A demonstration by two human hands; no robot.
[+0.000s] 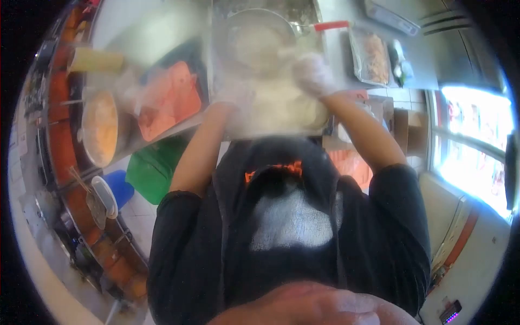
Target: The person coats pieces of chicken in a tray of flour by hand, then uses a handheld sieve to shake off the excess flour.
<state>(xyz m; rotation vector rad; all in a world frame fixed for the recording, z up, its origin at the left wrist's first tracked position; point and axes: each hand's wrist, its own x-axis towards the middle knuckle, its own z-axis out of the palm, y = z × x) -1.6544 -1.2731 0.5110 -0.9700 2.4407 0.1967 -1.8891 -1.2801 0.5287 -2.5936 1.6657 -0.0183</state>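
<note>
Right hand point(313, 73); illegible orange lettering point(280, 167)

A large tray point(271, 131) is filled with pale food point(281, 105), and at its far end a round pan point(254, 11) is seen, with a red handle point(331, 25) pointing right. The right hand point(313, 75), covered by a whitish glove, is held over the tray's right side; the left hand point(232, 100) is blurred near its left edge, and its grip cannot be made out. On the left, a red tray point(170, 103) and a pot point(85, 135) are placed. On the right, a shallow container point(356, 57) of pinkish food is set down. Below, a green bin point(154, 169) and a blue bucket point(122, 189) are shown.
</note>
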